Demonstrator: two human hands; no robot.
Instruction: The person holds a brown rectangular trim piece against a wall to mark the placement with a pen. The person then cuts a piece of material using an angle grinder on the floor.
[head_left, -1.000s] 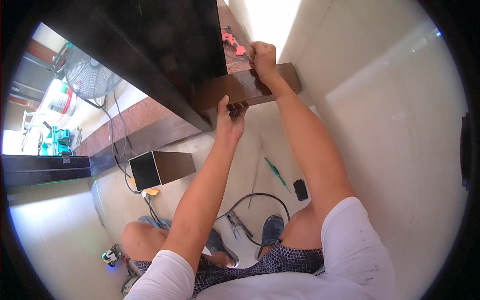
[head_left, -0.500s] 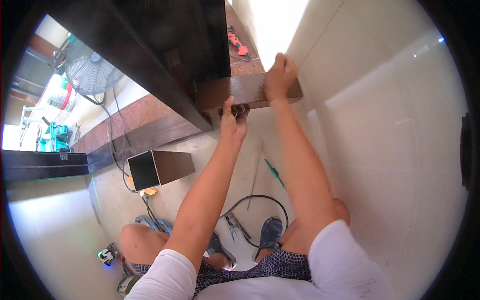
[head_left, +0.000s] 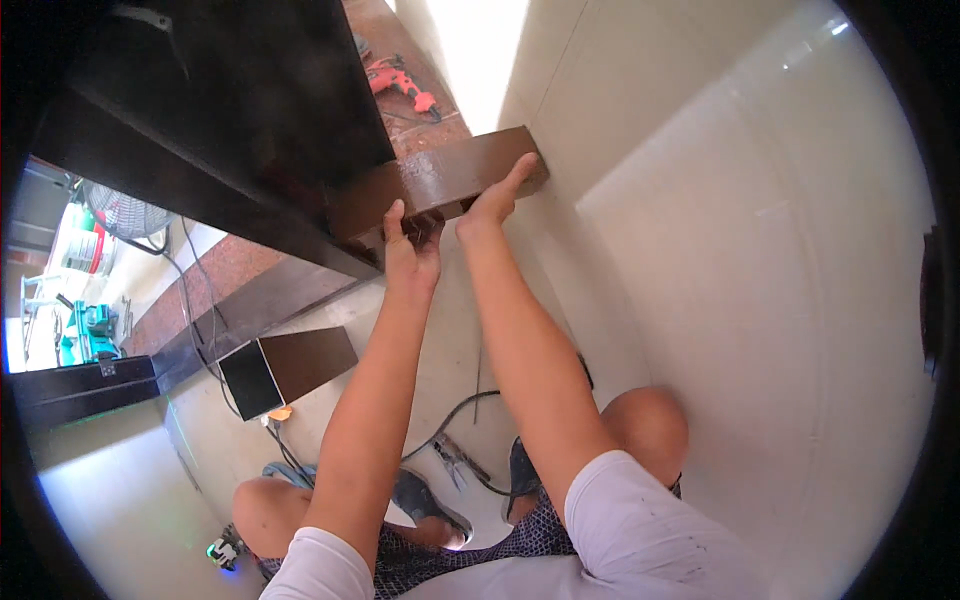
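A brown, glossy box-shaped length [head_left: 440, 172] spans from a tall dark frame [head_left: 235, 140] to the pale wall at its right end. My left hand [head_left: 412, 258] grips its lower near edge, thumb up against the front face and fingers curled into the opening beneath. To the right of it, my right hand [head_left: 490, 208] holds the same piece from below, its thumb stretched along the front face toward the wall end. Most of the right fingers are hidden under the piece.
On the floor at left lies a brown hollow square tube [head_left: 305, 362]. Pliers [head_left: 453, 462] and a black cable lie by my feet. A red power tool [head_left: 405, 88] rests on the reddish ledge beyond the piece. Through the frame stand a fan [head_left: 128, 213] and a teal tool [head_left: 92, 330].
My right hand, closed against the piece's front near the wall end, has moved down to hold it from below. The left hand keeps its grip. The view has shifted; a green tool is now hidden.
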